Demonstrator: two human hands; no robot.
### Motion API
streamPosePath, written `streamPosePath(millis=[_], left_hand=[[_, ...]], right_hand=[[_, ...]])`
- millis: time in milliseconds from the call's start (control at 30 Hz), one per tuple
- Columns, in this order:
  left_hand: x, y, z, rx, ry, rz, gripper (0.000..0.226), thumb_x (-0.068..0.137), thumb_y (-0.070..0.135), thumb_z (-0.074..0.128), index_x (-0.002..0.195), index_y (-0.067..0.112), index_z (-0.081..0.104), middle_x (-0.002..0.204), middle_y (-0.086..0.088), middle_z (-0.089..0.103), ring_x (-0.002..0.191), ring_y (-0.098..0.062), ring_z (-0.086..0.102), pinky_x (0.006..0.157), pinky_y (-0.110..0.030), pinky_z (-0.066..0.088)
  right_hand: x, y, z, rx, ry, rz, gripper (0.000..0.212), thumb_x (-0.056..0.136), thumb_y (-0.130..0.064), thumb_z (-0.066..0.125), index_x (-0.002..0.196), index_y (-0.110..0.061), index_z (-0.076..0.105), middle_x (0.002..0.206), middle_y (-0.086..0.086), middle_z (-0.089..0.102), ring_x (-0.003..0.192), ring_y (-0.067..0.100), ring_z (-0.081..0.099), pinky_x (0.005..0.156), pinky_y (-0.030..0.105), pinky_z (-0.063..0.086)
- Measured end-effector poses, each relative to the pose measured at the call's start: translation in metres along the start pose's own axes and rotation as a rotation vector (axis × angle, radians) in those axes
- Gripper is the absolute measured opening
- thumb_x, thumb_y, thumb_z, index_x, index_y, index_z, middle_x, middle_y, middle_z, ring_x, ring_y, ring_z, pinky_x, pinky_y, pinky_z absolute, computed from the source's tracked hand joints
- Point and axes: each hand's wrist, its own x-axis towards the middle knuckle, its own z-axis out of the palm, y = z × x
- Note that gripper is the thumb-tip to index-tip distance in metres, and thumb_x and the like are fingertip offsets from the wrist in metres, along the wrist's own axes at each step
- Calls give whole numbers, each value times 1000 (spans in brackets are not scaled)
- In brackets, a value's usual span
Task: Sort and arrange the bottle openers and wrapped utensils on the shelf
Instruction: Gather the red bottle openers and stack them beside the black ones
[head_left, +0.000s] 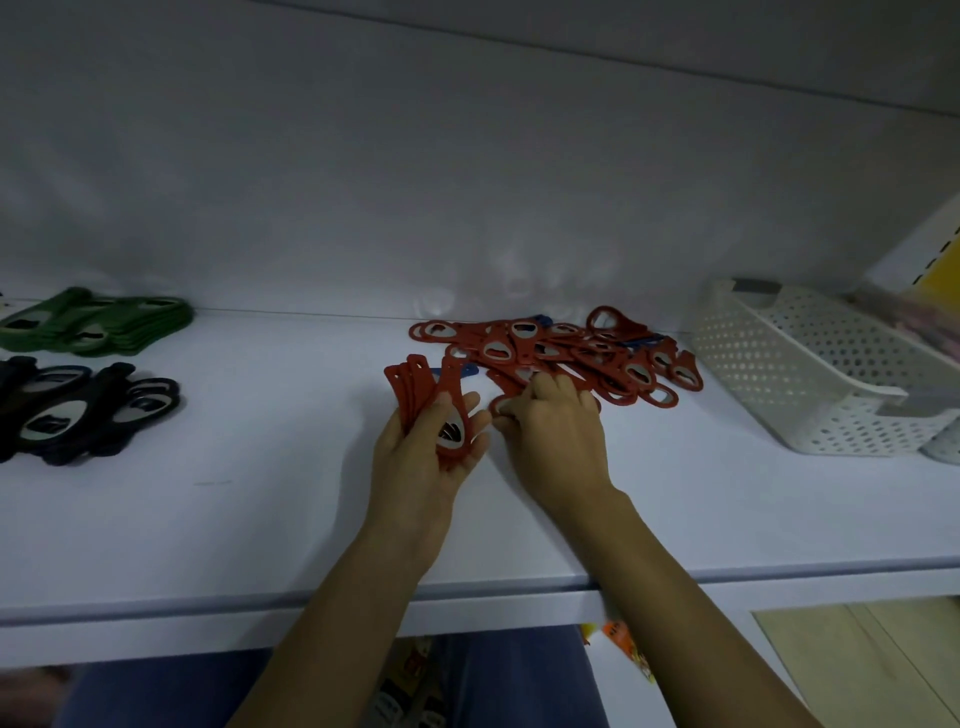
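- On the white shelf (260, 493), in the head view, a loose pile of flat red bottle openers with oval metal heads (566, 353) lies right of centre, near a white perforated plastic basket (810, 374).
- These openers look light, thin and stiff, probably easiest to pinch by the narrow handle.
- The left hand (421, 462), palm up, curls around a small fanned stack of red openers (415, 389).
- The right hand (558, 441), fingers bent, pinches a single red opener (500, 404) at the pile's near edge.
- A green opener stack (98, 322) and a black opener stack (78, 410) lie far left.
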Motion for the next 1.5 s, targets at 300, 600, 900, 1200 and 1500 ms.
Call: streamPosePath(millis=[300,600,900,1200,1500], left_hand=[[1,4,0,-62,-34,-130,45,94,38,45,127,8,52,114,-17,64,102,-29,63,77,-37,56],[-2,-7,1,365,-128,127,27,95,15,51,121,18,54,109,-2,67,94,-15,68,76,-23,56],[-1,-28,6,1270,-167,561,26,92,10,52,118,10,51,106,-3,59,94,-11,57,83,-20,49],[1,-35,6,1408,-228,531,34,92,17,53,125,13,48,107,-4,62,85,-6,54,74,-11,42],[-39,23,-20,1314,-56,806,70,76,57,42,131,13,43,117,0,61,96,-11,60,84,-16,49]], right_hand=[[-10,-12,-20,484,447,-241,14,86,-7,63,97,-1,69,94,13,71,83,24,69,75,28,57],[-9,-7,-25,1104,68,103,23,90,-26,55,107,-15,65,99,-15,67,93,-3,61,80,14,48],[-12,-5,-25,1151,84,16,19,83,-15,71,101,-20,63,98,-14,69,96,6,66,86,18,51],[-6,-19,-35,1259,-164,275,33,92,-22,58,99,10,63,99,27,65,90,25,61,78,34,52],[4,-91,-70,2106,-289,557,18,90,-18,58,101,-10,70,102,10,73,102,19,68,87,31,54]])
